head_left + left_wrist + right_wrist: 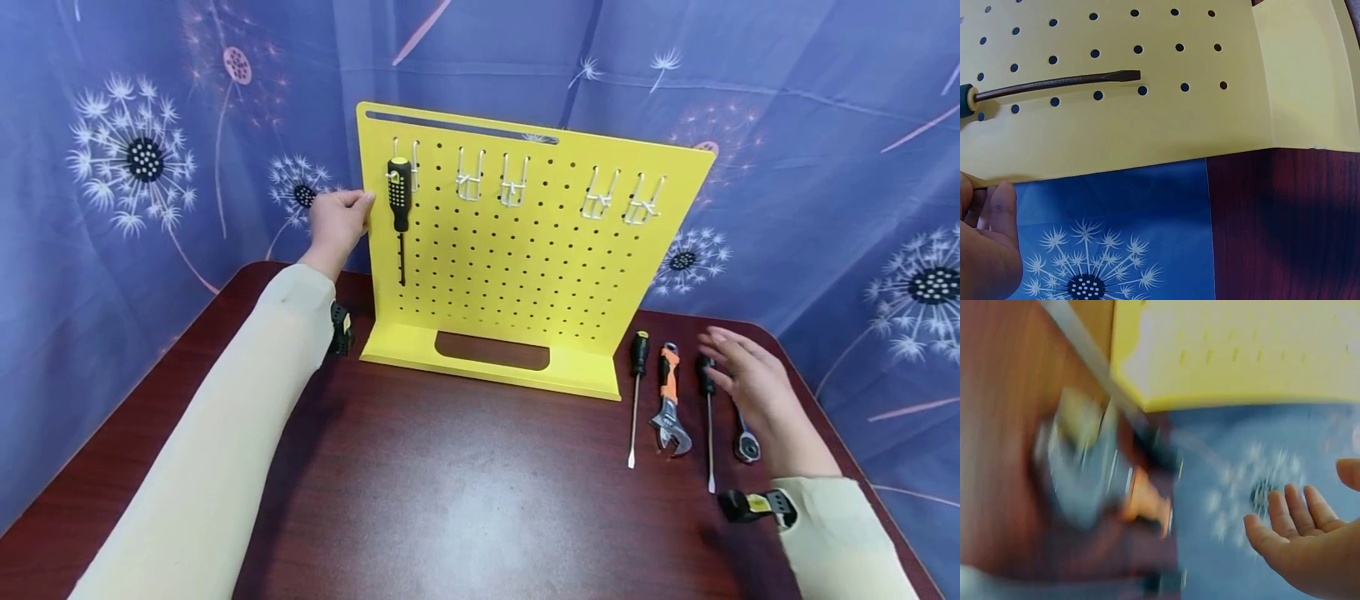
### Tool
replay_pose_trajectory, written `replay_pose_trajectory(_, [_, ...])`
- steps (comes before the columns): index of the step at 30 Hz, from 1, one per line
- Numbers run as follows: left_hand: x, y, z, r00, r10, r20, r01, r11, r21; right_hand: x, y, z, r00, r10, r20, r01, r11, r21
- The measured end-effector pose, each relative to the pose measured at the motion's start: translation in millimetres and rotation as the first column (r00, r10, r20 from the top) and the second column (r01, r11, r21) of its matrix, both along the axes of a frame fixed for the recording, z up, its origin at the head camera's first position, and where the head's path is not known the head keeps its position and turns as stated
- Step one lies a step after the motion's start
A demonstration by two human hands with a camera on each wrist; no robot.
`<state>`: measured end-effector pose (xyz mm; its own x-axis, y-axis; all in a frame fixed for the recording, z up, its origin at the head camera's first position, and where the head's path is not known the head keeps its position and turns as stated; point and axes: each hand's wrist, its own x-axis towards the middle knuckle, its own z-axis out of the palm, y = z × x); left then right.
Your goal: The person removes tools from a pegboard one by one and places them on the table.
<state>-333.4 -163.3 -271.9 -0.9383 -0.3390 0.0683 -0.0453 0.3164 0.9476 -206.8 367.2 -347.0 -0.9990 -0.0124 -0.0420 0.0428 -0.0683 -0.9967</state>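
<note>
My left hand [341, 225] pinches the left edge of the yellow pegboard [517, 275] between thumb and fingers. A black-handled screwdriver [401, 196] hangs tip down from the leftmost hook, close to that hand; its flat blade [1085, 81] shows in the left wrist view. My right hand [750, 383], fingers extended and empty, hovers over the tools at the table's right side. Below and beside it lie a second screwdriver [710, 433], partly covered by the fingers, and a ratchet wrench [747, 446] whose handle is mostly hidden. The right wrist view is blurred.
Farther left lie an adjustable wrench [670, 400] with an orange grip and another screwdriver [636, 400]. Several white wire hooks [513, 187] hang in the board's upper part. A blue dandelion-print cloth [480, 50] stands behind the dark red table [465, 475].
</note>
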Motion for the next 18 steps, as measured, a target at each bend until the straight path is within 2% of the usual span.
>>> replay_pose_trajectory(3, [-1.4, 0, -1.1, 1.000, -0.001, -0.016, 0.001, 1.000, -0.004, -3.6, -26, 7.5, 0.997, 0.075, -0.034, -0.078, 0.992, -0.095])
replay_pose_trajectory(5, [-2.3, 1, -1.5, 1.000, -0.008, -0.023, 0.008, 1.000, -0.005, -5.7, -43, 10.9, 0.993, 0.109, -0.049, -0.114, 0.986, -0.119])
replay_pose_trajectory(10, [-3.0, 2, -1.8, 1.000, -0.004, -0.028, 0.004, 1.000, -0.004, -13.4, -84, 12.5, 0.989, 0.141, -0.054, -0.145, 0.985, -0.089])
replay_pose_trajectory(15, [-1.9, 0, -2.0, 1.000, -0.002, -0.028, 0.001, 1.000, -0.005, -24.0, -128, 2.7, 0.991, 0.127, -0.051, -0.130, 0.990, -0.056])
replay_pose_trajectory(18, [-1.8, -1, -2.2, 1.000, -0.006, -0.024, 0.006, 1.000, -0.004, -31.0, -151, -1.6, 0.987, 0.159, -0.037, -0.160, 0.987, -0.022])
